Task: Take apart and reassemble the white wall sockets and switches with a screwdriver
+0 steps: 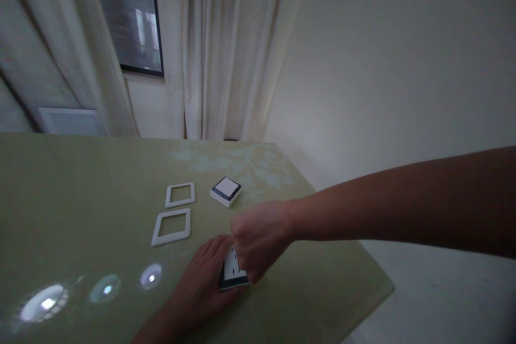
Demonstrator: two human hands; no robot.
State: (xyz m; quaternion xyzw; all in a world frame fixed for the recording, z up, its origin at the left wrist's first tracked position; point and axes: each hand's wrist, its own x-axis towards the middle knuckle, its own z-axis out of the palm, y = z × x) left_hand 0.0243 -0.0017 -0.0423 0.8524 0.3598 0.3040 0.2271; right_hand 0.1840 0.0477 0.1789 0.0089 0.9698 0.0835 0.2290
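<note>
At lower centre, the left hand clasps the socket plate, fingers partly spread; the right hand curls over it, grip hidden. Pressing seems underway; next calls for steady bracing.

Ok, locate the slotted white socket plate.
In the head view, the slotted white socket plate is low, left of centre, against the left hand, partly hidden by the right hand.

Looks like a socket panel, white-faced with small dark slots and a dark border. Sits face up, clasped along one side by the left hand, partly hidden behind the right hand.
</note>
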